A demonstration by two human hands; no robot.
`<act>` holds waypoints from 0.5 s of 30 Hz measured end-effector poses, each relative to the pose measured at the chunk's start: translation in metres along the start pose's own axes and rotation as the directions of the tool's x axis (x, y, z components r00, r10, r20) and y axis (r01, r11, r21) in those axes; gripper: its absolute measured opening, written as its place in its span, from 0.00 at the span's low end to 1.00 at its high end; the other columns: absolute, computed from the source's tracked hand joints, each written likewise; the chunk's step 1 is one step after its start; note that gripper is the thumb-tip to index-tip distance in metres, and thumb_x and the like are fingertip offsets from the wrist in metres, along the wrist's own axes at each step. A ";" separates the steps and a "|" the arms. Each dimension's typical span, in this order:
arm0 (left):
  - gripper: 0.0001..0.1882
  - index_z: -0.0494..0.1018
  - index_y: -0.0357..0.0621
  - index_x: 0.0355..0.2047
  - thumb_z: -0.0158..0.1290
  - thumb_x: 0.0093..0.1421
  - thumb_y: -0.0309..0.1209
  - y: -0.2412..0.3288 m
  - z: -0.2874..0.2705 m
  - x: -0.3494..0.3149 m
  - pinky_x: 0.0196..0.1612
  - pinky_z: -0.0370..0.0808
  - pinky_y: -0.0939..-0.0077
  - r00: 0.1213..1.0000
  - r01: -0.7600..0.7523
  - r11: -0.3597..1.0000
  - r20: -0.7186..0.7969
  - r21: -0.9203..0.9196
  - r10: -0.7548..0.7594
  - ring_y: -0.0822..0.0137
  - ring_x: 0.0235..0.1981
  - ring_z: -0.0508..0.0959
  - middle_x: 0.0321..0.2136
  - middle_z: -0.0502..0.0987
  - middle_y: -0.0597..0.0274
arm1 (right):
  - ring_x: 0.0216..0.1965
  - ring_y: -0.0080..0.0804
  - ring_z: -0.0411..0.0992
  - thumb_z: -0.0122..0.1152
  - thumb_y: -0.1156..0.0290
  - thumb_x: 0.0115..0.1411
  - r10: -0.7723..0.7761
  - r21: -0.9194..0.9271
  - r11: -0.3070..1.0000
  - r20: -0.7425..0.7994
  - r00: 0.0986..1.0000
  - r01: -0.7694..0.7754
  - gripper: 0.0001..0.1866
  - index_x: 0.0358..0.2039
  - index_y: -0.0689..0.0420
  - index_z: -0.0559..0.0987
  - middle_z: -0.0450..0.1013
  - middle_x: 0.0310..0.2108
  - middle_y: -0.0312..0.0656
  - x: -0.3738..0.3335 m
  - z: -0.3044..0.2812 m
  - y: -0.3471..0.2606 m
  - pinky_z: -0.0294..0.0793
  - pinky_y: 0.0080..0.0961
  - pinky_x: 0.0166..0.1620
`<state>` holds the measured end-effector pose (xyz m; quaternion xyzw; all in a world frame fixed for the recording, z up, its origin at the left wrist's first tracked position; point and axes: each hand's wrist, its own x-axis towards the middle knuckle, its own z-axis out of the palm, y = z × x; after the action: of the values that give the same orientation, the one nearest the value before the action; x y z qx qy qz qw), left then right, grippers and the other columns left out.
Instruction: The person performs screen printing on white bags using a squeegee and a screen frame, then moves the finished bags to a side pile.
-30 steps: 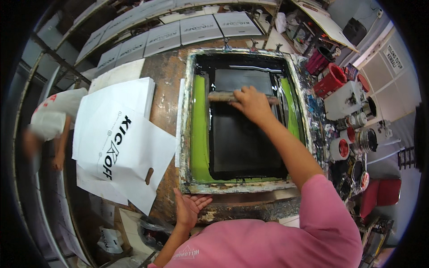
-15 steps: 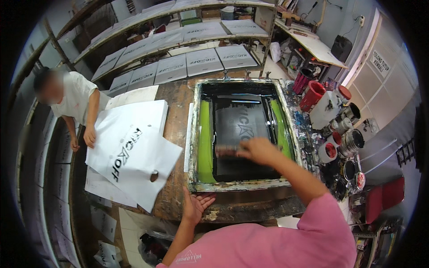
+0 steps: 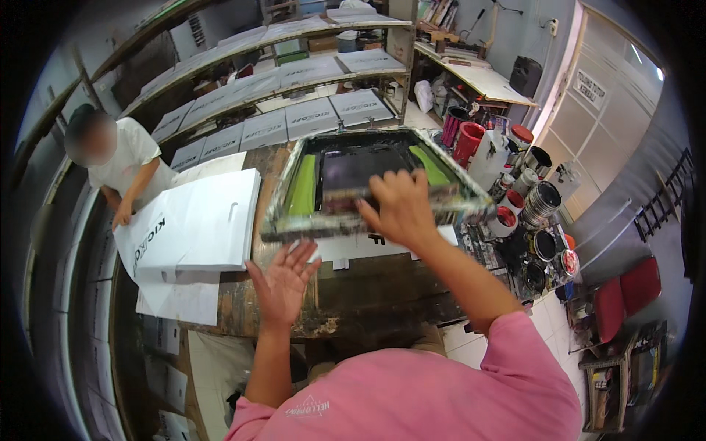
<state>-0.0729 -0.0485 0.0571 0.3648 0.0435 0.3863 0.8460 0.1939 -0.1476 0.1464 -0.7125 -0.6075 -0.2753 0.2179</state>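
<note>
A screen-printing frame [image 3: 305,228] is tilted, its near edge raised off the table. Inside its rim are green strips and a mesh dark with black ink. My right hand [image 3: 401,209] is closed over a squeegee [image 3: 338,200] near the frame's near side; the hand partly hides it. Palm up and fingers spread, my left hand [image 3: 283,287] is beside the frame's near left corner and holds nothing; whether its fingertips touch the rim I cannot tell. Beneath the frame lies a white sheet [image 3: 357,248] with a black print partly showing.
At the left, a co-worker's hand [image 3: 123,213] holds a printed white sheet [image 3: 151,239] beside a white stack [image 3: 220,213]. Ink pots [image 3: 543,202] and a white jug [image 3: 487,162] crowd the right side. Behind stands a rack [image 3: 401,88] of printed sheets.
The frame's near edge has risen, uncovering part of the sheet below. My left hand has left the table edge and moved up and left. The co-worker has drawn the top sheet leftward.
</note>
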 end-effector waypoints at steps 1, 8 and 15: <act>0.55 0.58 0.29 0.69 0.36 0.68 0.74 0.001 0.010 0.010 0.74 0.59 0.43 0.999 -0.031 0.999 0.039 -0.021 0.032 0.42 0.72 0.62 0.67 0.65 0.34 | 0.40 0.42 0.73 0.63 0.46 0.63 -0.007 0.011 1.000 -0.045 0.999 0.007 0.22 0.37 0.55 0.79 0.75 0.33 0.43 0.017 -0.005 0.008 0.62 0.48 0.52; 0.50 0.53 0.47 0.78 0.39 0.68 0.71 -0.048 -0.050 0.035 0.73 0.34 0.25 0.984 0.179 -0.539 -0.163 0.823 0.077 0.34 0.78 0.42 0.76 0.47 0.33 | 0.35 0.44 0.78 0.58 0.43 0.67 -0.032 0.051 0.998 -0.114 0.993 0.038 0.26 0.31 0.56 0.82 0.79 0.28 0.44 0.095 -0.026 0.025 0.63 0.47 0.51; 0.58 0.50 0.42 0.78 0.35 0.64 0.77 -0.088 -0.078 0.016 0.70 0.24 0.21 0.962 0.205 -0.687 -0.274 0.698 0.009 0.38 0.79 0.36 0.78 0.46 0.38 | 0.33 0.46 0.80 0.58 0.41 0.66 -0.038 0.025 0.999 -0.113 0.993 0.041 0.29 0.30 0.58 0.84 0.81 0.26 0.47 0.132 -0.033 0.040 0.66 0.46 0.48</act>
<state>-0.0348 -0.0306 -0.0536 0.8843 0.4639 0.0271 0.0451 0.2438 -0.0776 0.2591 -0.6807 -0.6119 -0.3109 0.2560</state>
